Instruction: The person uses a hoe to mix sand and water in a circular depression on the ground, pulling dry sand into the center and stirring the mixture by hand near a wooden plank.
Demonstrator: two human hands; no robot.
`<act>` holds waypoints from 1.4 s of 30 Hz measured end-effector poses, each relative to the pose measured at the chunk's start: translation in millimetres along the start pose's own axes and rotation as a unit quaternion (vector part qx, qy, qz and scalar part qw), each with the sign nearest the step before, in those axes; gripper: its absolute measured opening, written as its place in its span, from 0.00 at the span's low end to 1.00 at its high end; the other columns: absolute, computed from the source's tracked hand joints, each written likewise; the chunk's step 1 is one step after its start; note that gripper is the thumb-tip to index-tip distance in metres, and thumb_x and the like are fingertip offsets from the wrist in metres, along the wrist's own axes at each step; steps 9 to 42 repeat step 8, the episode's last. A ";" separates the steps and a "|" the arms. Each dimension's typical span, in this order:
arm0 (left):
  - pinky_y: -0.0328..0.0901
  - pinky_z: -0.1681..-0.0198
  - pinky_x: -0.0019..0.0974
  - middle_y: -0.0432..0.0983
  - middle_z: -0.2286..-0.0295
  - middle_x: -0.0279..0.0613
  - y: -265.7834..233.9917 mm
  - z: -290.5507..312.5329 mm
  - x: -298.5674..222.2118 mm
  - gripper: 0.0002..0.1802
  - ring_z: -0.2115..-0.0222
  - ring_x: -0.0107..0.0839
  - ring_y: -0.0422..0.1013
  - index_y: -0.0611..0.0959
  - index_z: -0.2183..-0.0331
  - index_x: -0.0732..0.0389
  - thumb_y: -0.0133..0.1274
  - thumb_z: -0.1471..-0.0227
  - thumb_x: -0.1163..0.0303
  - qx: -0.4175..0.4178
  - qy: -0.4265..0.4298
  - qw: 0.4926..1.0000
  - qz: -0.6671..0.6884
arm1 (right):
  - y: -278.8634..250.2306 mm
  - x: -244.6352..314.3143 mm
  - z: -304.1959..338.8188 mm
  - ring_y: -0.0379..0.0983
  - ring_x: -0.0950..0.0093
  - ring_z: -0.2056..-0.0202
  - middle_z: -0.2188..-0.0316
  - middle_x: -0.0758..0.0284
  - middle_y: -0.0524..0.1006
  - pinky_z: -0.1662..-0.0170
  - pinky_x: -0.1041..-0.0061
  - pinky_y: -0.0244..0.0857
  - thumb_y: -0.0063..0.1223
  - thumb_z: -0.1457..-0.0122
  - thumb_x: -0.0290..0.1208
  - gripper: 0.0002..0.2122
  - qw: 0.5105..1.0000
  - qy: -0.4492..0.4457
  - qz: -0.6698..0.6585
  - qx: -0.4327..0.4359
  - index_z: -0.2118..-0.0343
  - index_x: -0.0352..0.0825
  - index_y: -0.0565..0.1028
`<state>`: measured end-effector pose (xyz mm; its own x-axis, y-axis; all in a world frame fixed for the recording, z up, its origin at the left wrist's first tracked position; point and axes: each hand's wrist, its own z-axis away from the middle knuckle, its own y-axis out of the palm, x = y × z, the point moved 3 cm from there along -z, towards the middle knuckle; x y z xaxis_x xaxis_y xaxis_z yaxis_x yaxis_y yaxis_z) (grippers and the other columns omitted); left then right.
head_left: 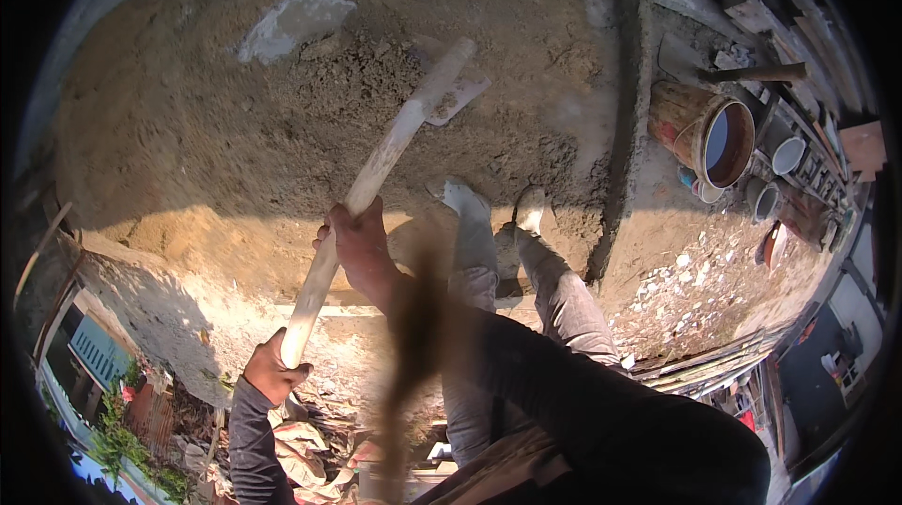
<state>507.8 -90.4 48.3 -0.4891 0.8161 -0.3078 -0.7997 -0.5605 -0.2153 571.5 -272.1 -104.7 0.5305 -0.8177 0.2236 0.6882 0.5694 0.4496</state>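
A hoe with a pale wooden handle slants across the middle, its far end up and to the right. Its flat metal blade sits on the loose, damp-looking soil, partly hidden by the handle. Near the butt end, my left hand is wrapped round the handle. Farther up the shaft, my right hand grips it too, with the fingers closed. My feet in pale, dirty footwear stand on the soil, just nearer than the blade.
A low raised edge borders the soil on the right. Beyond it stand a large dirty bucket of liquid, smaller pails and scrap timber. A pale patch lies far left. A blurred brown strip covers part of the view.
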 end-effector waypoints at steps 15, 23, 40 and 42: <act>0.60 0.87 0.33 0.70 0.85 0.38 274.8 -182.7 -55.4 0.34 0.89 0.26 0.64 0.68 0.46 0.65 0.60 0.55 0.71 0.169 -0.026 0.957 0.235 | -305.3 89.4 -100.5 0.64 0.75 0.85 0.82 0.69 0.66 0.81 0.74 0.61 0.46 0.40 0.26 0.07 0.950 -0.025 0.228 -0.213 0.74 0.31 0.66; 0.60 0.87 0.33 0.70 0.85 0.38 274.8 -182.7 -55.4 0.34 0.89 0.26 0.64 0.68 0.46 0.65 0.60 0.55 0.71 0.169 -0.026 0.957 0.235 | -305.3 89.4 -100.5 0.64 0.75 0.85 0.82 0.69 0.66 0.81 0.74 0.61 0.46 0.40 0.26 0.07 0.950 -0.025 0.228 -0.213 0.74 0.31 0.66; 0.60 0.87 0.33 0.70 0.85 0.38 274.8 -182.7 -55.4 0.34 0.89 0.26 0.64 0.68 0.46 0.65 0.60 0.55 0.71 0.169 -0.026 0.957 0.235 | -305.3 89.4 -100.5 0.64 0.75 0.85 0.82 0.69 0.66 0.81 0.74 0.61 0.46 0.40 0.26 0.07 0.950 -0.025 0.228 -0.213 0.74 0.31 0.66; 0.60 0.87 0.33 0.70 0.85 0.38 274.8 -182.7 -55.4 0.34 0.89 0.26 0.64 0.68 0.46 0.65 0.60 0.55 0.71 0.169 -0.026 0.957 0.235 | -305.3 89.4 -100.5 0.64 0.75 0.85 0.82 0.69 0.66 0.81 0.74 0.61 0.46 0.40 0.26 0.07 0.950 -0.025 0.228 -0.213 0.74 0.31 0.66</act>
